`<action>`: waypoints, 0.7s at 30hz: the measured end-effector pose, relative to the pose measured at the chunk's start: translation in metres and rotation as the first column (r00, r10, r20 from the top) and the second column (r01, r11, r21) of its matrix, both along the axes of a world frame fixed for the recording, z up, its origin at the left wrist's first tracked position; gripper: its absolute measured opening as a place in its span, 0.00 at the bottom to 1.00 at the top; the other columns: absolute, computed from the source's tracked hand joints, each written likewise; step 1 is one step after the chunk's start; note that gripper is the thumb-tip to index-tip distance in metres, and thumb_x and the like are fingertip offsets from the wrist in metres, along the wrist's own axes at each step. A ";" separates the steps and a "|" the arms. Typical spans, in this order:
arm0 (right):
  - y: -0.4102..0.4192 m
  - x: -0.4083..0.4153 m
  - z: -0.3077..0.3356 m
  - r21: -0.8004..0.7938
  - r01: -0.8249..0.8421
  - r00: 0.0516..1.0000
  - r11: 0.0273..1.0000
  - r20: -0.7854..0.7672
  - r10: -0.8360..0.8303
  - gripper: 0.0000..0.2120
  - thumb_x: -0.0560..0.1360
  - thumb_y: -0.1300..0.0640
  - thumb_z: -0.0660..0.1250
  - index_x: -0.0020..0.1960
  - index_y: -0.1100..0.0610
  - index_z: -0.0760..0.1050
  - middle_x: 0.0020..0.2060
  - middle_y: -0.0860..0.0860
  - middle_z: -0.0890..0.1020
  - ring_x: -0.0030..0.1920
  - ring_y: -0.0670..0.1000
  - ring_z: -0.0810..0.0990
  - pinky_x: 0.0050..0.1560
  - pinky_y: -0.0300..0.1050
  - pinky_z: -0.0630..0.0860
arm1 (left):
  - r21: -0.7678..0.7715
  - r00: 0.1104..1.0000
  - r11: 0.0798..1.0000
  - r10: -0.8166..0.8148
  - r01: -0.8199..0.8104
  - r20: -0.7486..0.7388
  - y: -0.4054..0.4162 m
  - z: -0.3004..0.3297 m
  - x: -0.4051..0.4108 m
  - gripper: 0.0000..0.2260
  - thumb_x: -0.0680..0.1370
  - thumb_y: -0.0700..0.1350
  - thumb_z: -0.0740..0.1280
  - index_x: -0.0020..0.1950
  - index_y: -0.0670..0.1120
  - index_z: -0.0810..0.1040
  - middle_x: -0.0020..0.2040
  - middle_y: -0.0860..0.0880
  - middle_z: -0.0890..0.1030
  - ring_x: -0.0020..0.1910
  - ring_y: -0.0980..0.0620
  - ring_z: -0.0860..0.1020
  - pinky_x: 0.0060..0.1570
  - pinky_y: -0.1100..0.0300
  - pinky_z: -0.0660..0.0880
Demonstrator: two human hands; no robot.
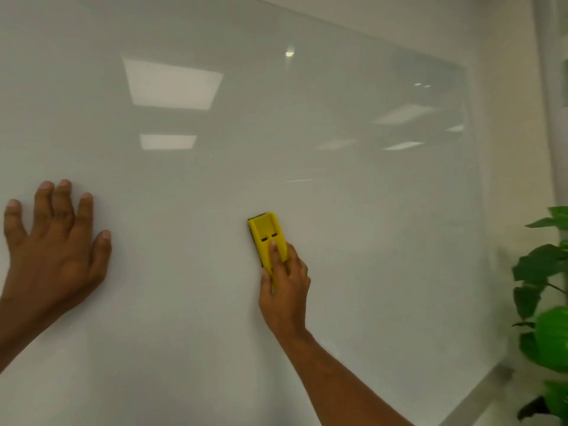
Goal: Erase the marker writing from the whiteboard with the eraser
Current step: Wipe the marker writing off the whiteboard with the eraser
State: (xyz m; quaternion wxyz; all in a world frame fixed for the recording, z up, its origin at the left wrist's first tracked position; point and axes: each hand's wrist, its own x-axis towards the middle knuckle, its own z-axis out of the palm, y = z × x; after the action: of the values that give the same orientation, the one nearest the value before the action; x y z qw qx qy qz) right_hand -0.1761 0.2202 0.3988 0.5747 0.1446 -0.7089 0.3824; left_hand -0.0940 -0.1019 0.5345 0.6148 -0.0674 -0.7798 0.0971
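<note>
While no marker writing shows anywhere in this view, the lines below take the eraser first and work outward

Eraser: yellow block eraser (266,238) with a dark felt face, pressed flat on the whiteboard (307,118), a little right of the middle and low in the view

Long axis: runs nearly up and down the board, its top leaning slightly to the left, so a sideways stroke would sweep its full length

Right hand: right hand (284,287) grasps the lower end of the eraser from below, index finger laid along its back, thumb on its left edge; the upper half stands clear above the fingers

Left hand: left hand (53,244) holds nothing, fingers spread, palm flat against the board well to the left of the eraser and about level with it

Nearer hand: the right, already on the tool; the left seems only to brace

Board: glossy, mirroring ceiling lights; only a faint pale streak up and to the right of the eraser, too thin to tell ink from glare

Judgement: the job looks close to finished

Beyond: green houseplant (547,287) past the board's right edge
</note>
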 end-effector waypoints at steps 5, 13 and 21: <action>0.025 -0.003 -0.051 0.415 0.032 0.989 0.909 -0.143 0.031 0.32 0.80 0.57 0.63 0.80 0.45 0.56 0.76 0.58 0.65 0.67 0.62 0.71 0.61 0.56 0.72 | -0.031 1.000 0.999 -0.017 0.016 -0.013 0.041 0.002 -0.016 0.31 0.80 0.55 0.50 0.76 0.35 0.61 0.79 0.32 0.53 0.80 0.44 0.41 0.71 0.26 0.54; 0.119 -0.061 0.015 0.327 0.094 0.987 0.940 -0.156 -0.045 0.30 0.77 0.57 0.64 0.78 0.49 0.62 0.71 0.63 0.71 0.65 0.65 0.74 0.63 0.57 0.74 | 0.012 1.000 1.000 -0.011 0.011 0.007 0.051 -0.008 -0.045 0.33 0.80 0.56 0.49 0.80 0.38 0.53 0.82 0.38 0.46 0.81 0.36 0.46 0.72 0.27 0.54; 0.143 -0.075 -0.035 -0.217 0.112 0.986 0.970 0.146 -0.081 0.29 0.81 0.54 0.63 0.79 0.48 0.59 0.72 0.59 0.68 0.66 0.63 0.69 0.66 0.60 0.70 | 0.031 1.000 0.999 0.004 -0.005 0.009 0.066 -0.036 -0.020 0.31 0.80 0.54 0.52 0.78 0.37 0.59 0.81 0.35 0.50 0.81 0.41 0.43 0.72 0.27 0.51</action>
State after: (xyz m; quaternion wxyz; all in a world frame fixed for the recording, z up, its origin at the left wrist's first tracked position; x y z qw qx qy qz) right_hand -0.2514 0.3627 0.3634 0.5557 0.0178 -0.7049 0.4403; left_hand -0.1139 -0.0362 0.4987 0.6122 -0.0564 -0.7840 0.0859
